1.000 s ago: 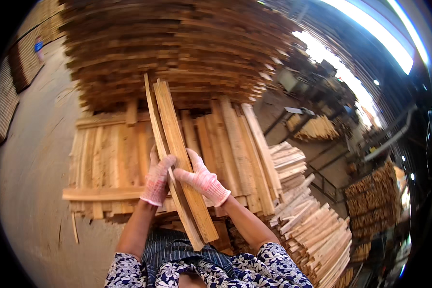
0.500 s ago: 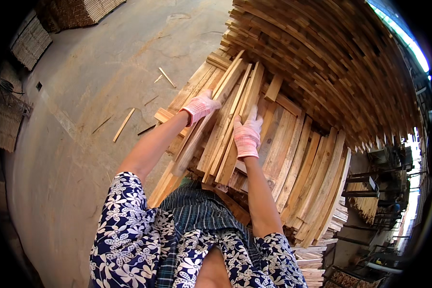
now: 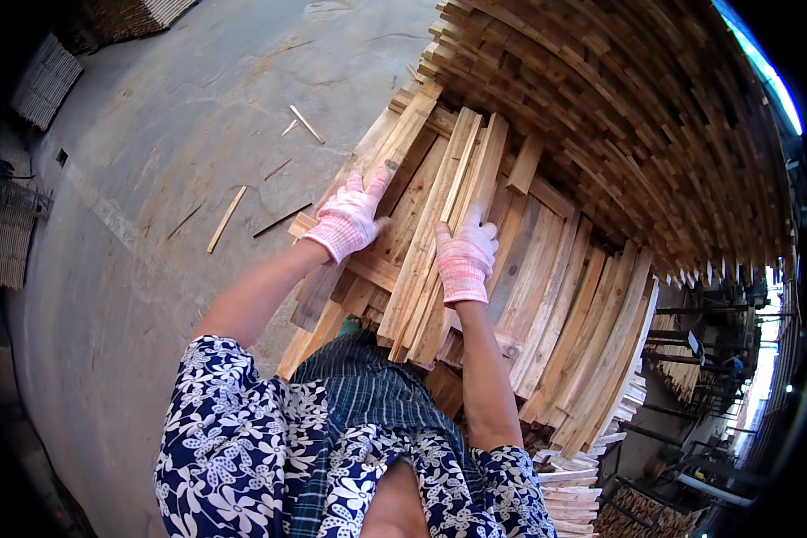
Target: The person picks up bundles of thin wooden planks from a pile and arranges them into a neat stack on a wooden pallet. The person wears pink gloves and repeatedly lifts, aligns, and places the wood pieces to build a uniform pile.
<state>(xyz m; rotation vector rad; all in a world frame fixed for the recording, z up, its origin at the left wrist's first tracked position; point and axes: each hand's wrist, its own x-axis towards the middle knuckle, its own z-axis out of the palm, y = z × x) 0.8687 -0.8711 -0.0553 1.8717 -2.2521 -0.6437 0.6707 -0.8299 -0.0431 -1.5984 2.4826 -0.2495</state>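
Note:
My left hand (image 3: 345,220), in a pink and white knitted glove, lies on a long wooden plank (image 3: 407,130) at the left of the stack, its fingers stretched and spread. In the same kind of glove, my right hand (image 3: 468,260) is closed over a narrow bundle of wooden slats (image 3: 430,242), thumb on the left side and fingers bent over the right. Those slats lie lengthwise on the stack, their near ends close to my waist. Between the two hands a gap shows lower boards (image 3: 412,202) and a crosspiece (image 3: 374,269). The palm sides of both hands are hidden.
A tall pile of stacked timber (image 3: 601,117) rises at the far right. More planks (image 3: 547,296) lie side by side right of my right hand. Loose wood strips (image 3: 228,220) are scattered on the concrete floor (image 3: 143,296). Other timber stacks (image 3: 49,82) stand at the far left.
My left hand has moved left and slightly down, shifting a plank left and widening the gap beside the slats. My right hand stays on the slats, its fingers now more bent.

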